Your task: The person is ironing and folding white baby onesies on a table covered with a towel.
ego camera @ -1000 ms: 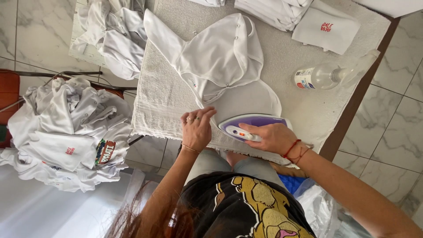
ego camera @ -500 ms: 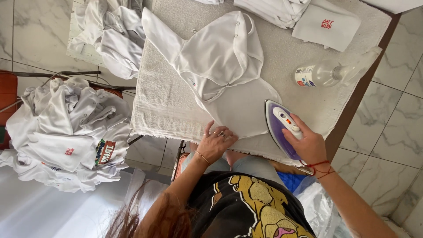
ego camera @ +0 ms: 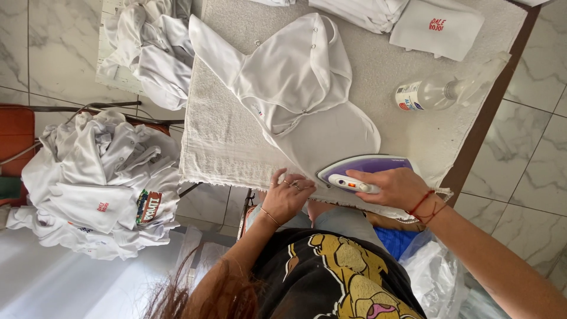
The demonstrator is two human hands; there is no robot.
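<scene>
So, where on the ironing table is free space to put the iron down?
Bare grey cover lies between the white garment and the spray bottle, and below the bottle toward the table's right edge. The far edge is crowded with folded shirts. The right hand holds the iron; the left hand presses the hem.

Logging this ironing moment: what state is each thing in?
iron: flat on the garment, held by right hand
white garment: spread out, partly folded over
left hand: pressing the garment's edge
spray bottle: lying on its side
folded shirt: folded
</scene>
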